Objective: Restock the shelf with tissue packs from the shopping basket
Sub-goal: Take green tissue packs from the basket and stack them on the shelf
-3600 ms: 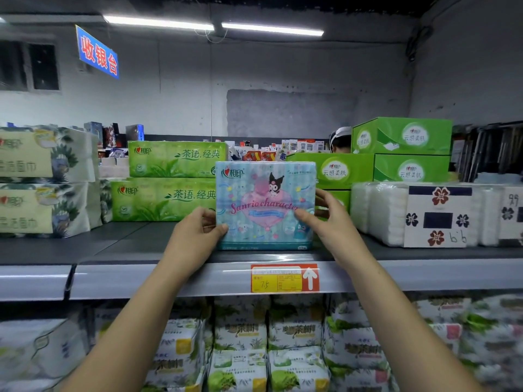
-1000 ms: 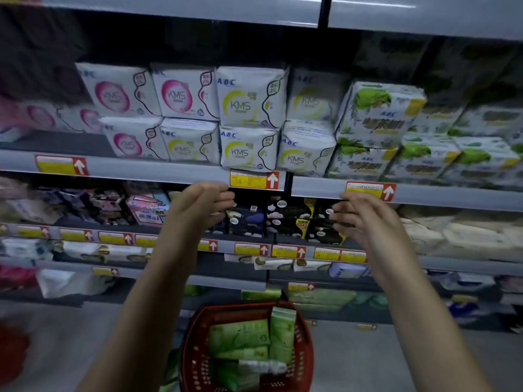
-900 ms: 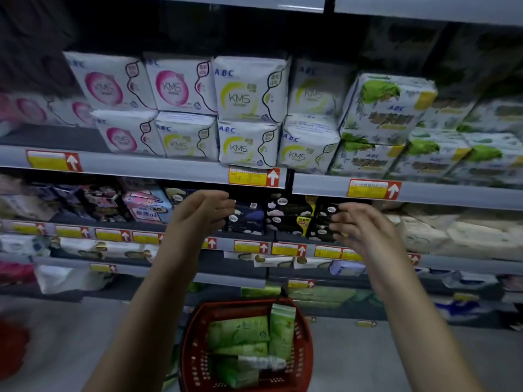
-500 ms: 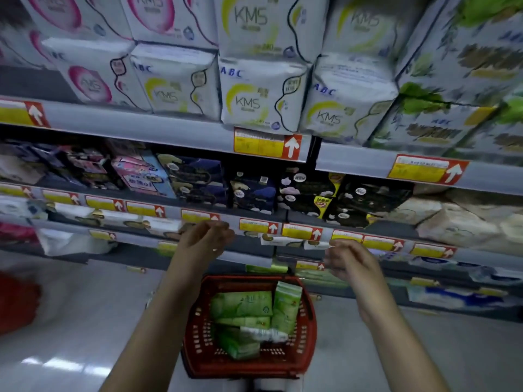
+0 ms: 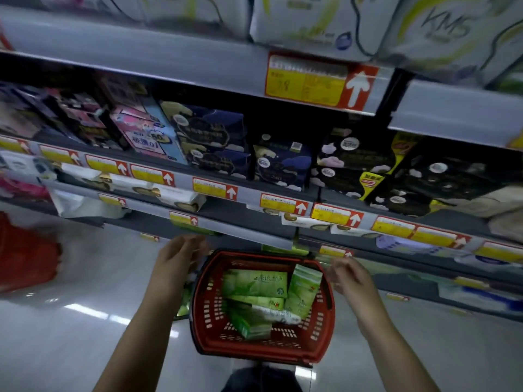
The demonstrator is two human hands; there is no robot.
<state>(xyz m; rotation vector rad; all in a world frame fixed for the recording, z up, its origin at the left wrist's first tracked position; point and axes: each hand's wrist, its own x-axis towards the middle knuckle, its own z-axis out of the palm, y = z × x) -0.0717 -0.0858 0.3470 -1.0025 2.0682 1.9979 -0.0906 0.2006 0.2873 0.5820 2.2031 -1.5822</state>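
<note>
A red shopping basket (image 5: 317,332) stands on the floor below me, in front of the shelf unit. Several green tissue packs lie inside it; the top one (image 5: 254,282) lies flat and another (image 5: 302,290) stands on end at the right. My left hand (image 5: 178,258) hovers just left of the basket's far rim, fingers loosely apart, holding nothing. My right hand (image 5: 349,277) hangs over the basket's right rim, blurred by motion, fingers apart and empty.
Grey shelves (image 5: 169,58) with yellow and red price tags (image 5: 319,80) rise ahead, stocked with white packs at the top and dark packs (image 5: 283,162) on the middle level. A blurred red object (image 5: 25,253) sits on the glossy floor at the left.
My view has tilted from the top shelf down to the floor. Both hands let go of the patterned pack, which stayed on the shelf, and dropped to the basket's rim.
</note>
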